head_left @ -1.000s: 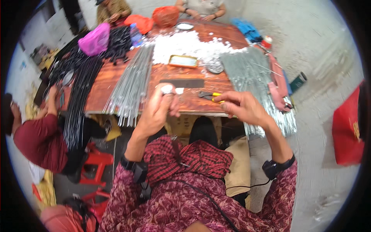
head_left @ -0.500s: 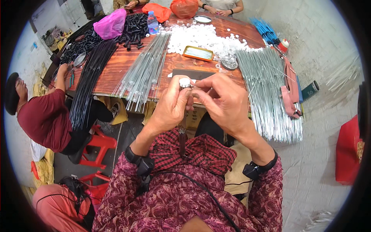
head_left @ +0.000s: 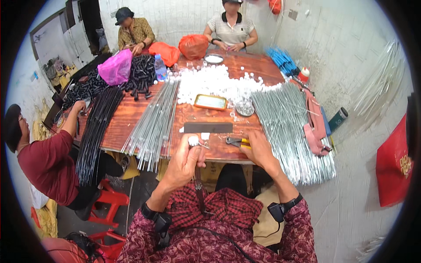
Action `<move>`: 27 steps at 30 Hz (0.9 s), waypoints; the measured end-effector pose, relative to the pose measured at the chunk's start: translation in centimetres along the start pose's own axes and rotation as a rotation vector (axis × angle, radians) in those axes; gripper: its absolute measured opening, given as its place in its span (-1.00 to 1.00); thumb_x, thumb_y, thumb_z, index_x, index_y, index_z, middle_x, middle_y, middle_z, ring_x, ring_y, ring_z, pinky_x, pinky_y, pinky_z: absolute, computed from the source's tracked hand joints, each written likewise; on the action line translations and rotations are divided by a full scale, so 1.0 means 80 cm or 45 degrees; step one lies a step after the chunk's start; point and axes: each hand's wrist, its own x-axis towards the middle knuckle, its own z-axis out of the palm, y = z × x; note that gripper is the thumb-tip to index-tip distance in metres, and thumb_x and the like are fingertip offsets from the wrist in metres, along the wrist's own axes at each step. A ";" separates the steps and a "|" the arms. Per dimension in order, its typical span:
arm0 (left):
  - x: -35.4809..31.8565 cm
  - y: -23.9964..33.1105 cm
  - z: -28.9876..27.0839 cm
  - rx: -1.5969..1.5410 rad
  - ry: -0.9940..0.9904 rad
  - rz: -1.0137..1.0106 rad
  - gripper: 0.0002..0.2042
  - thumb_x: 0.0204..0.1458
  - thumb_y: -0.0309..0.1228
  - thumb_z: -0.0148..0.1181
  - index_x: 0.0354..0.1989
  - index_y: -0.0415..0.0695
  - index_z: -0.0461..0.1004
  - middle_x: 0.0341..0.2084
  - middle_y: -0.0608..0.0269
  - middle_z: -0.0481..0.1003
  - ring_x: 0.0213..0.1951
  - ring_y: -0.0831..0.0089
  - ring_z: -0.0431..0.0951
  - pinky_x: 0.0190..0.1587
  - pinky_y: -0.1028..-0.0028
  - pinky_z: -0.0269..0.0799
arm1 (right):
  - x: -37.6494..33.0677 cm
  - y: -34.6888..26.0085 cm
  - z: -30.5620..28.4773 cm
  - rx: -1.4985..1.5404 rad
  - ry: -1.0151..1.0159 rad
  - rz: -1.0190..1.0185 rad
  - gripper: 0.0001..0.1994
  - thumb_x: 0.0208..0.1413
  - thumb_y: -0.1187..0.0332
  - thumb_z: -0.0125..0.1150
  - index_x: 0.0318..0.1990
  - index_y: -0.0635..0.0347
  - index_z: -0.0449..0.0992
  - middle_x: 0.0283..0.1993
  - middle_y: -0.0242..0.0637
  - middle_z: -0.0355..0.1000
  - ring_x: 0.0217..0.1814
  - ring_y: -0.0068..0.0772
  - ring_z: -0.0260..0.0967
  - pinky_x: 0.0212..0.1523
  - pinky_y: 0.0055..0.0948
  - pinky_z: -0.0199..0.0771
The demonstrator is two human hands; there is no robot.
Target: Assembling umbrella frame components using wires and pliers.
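Observation:
My left hand (head_left: 183, 163) is closed around a bundle of thin dark rods (head_left: 198, 186) topped by a round white hub (head_left: 193, 140). The rods hang down toward my lap, and a short thin piece sticks out sideways near the hub. At the table's front edge, my right hand (head_left: 259, 151) is closed on the yellow handles of a pair of pliers (head_left: 237, 141), whose dark jaws point left. Between and beyond my hands lies a flat dark bar (head_left: 208, 127), with a small white piece (head_left: 205, 136) just below it.
Long wire bundles (head_left: 153, 120) (head_left: 285, 131) and black rods (head_left: 98, 136) overhang the wooden table (head_left: 184, 116). White caps (head_left: 210, 81), a yellow-rimmed tray (head_left: 210, 102) and a round dish (head_left: 244, 108) lie farther back. A person in maroon (head_left: 46, 168) sits left; two others work across the table.
My right hand has left the white hub and moved right and down to the pliers. My left hand still holds the rod bundle. The view has tilted up, showing more of the people opposite.

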 end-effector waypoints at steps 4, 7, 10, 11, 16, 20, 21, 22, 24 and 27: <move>0.001 -0.005 -0.015 -0.094 -0.034 -0.046 -0.87 0.29 -0.46 -0.23 -0.07 -0.20 0.20 -0.49 0.33 0.29 -0.48 0.63 0.30 -0.34 0.55 0.40 | -0.002 0.022 0.008 -0.047 -0.121 0.023 -0.58 -0.09 0.24 0.38 -0.09 0.21 0.41 -0.12 -0.18 0.40 -0.09 -0.01 0.37 -0.10 -0.16 0.42; 0.010 -0.012 -0.022 -0.065 0.011 -0.006 -0.86 0.31 -0.41 -0.20 -0.08 -0.20 0.21 -0.39 0.25 0.41 -0.44 0.62 0.38 -0.33 0.57 0.39 | -0.001 0.030 0.010 -0.111 -0.037 -0.228 -0.67 -0.13 0.20 0.39 -0.29 0.19 0.46 -0.18 -0.20 0.41 -0.16 -0.11 0.38 -0.22 -0.18 0.45; 0.013 -0.011 -0.026 -0.059 -0.006 0.047 -0.85 0.32 -0.38 -0.20 -0.10 -0.20 0.21 -0.36 0.22 0.43 -0.45 0.62 0.37 -0.32 0.58 0.38 | 0.000 0.036 0.011 -0.094 -0.055 -0.237 -0.73 -0.10 0.21 0.36 -0.39 0.19 0.46 -0.26 -0.20 0.42 -0.22 -0.12 0.40 -0.25 -0.20 0.44; 0.014 -0.010 -0.026 -0.074 -0.013 0.033 -0.84 0.32 -0.37 -0.20 -0.12 -0.21 0.21 -0.35 0.20 0.45 -0.45 0.62 0.37 -0.33 0.58 0.37 | 0.002 0.035 0.012 -0.026 0.042 -0.238 -0.73 -0.07 0.19 0.32 -0.42 0.21 0.43 -0.38 -0.18 0.42 -0.33 -0.10 0.42 -0.32 -0.19 0.42; 0.016 -0.015 -0.026 -0.085 -0.016 -0.047 -0.84 0.31 -0.40 -0.21 -0.08 -0.22 0.21 -0.40 0.21 0.44 -0.46 0.62 0.37 -0.34 0.59 0.35 | 0.003 0.016 -0.009 0.172 -0.240 0.163 -0.67 0.03 0.09 0.20 -0.39 0.23 0.43 -0.46 -0.19 0.45 -0.48 -0.15 0.44 -0.46 -0.32 0.41; 0.025 -0.015 -0.024 -0.017 -0.034 -0.056 -0.76 0.29 -0.45 -0.22 0.08 -0.24 0.19 -0.45 0.24 0.42 -0.46 0.62 0.37 -0.35 0.60 0.34 | 0.009 -0.003 -0.040 1.713 -0.542 0.679 -0.59 0.20 -0.02 0.09 -0.17 0.20 0.41 -0.39 -0.30 0.44 -0.52 -0.49 0.47 -0.52 -0.55 0.46; 0.027 -0.012 -0.021 0.009 -0.053 -0.036 -0.70 0.30 -0.40 -0.21 0.15 -0.26 0.15 -0.45 0.25 0.41 -0.45 0.61 0.37 -0.35 0.60 0.33 | 0.008 -0.010 -0.058 1.707 -0.625 0.554 -0.62 0.24 -0.02 0.04 -0.24 0.18 0.36 -0.38 -0.28 0.45 -0.54 -0.46 0.47 -0.54 -0.56 0.47; 0.029 -0.012 -0.020 0.034 -0.070 -0.016 -0.63 0.31 -0.36 -0.20 0.21 -0.27 0.12 -0.45 0.27 0.41 -0.44 0.61 0.38 -0.35 0.60 0.32 | 0.011 -0.033 -0.087 1.650 -0.653 0.513 -0.63 0.23 -0.01 0.06 -0.25 0.17 0.37 -0.40 -0.29 0.45 -0.54 -0.47 0.47 -0.53 -0.56 0.47; 0.027 -0.008 -0.020 0.038 -0.076 -0.038 -0.58 0.32 -0.30 -0.17 0.24 -0.30 0.10 -0.45 0.29 0.40 -0.42 0.62 0.38 -0.34 0.61 0.33 | 0.022 -0.061 -0.126 1.491 -0.844 0.408 -0.66 0.25 0.04 0.07 -0.24 0.19 0.41 -0.40 -0.36 0.46 -0.49 -0.54 0.48 -0.50 -0.56 0.45; 0.030 -0.011 -0.017 -0.019 -0.133 -0.039 -0.53 0.31 -0.19 -0.13 0.23 -0.31 0.13 -0.46 0.32 0.39 -0.42 0.63 0.39 -0.33 0.61 0.34 | 0.023 -0.085 -0.142 1.127 -0.758 0.172 -0.65 0.23 0.09 0.09 -0.32 0.25 0.42 -0.44 -0.26 0.46 -0.45 -0.34 0.49 -0.46 -0.41 0.44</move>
